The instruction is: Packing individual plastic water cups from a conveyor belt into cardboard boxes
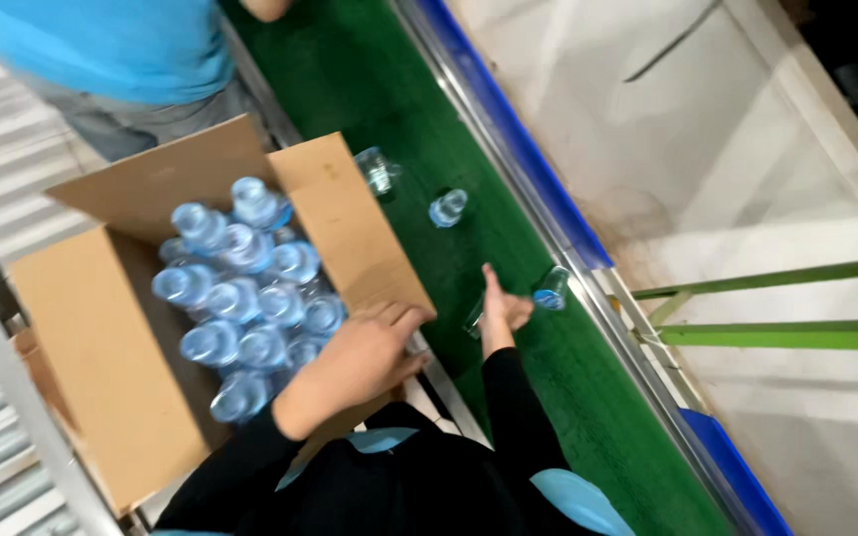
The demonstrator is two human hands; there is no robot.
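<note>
I see the cardboard box (pixel 81 328) packed with upright clear bottles (pixel 250 298), caps up. My left hand (pixel 364 352) rests loosely open on its flap. My right hand (pixel 499 308) grasps a bottle (pixel 476 318) on the green belt (pixel 419 109); its axis I cannot tell.

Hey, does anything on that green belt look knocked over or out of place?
Yes: one clear bottle lies tipped on its side at the green belt's far edge, against the rail, just beyond the right hand.
</note>
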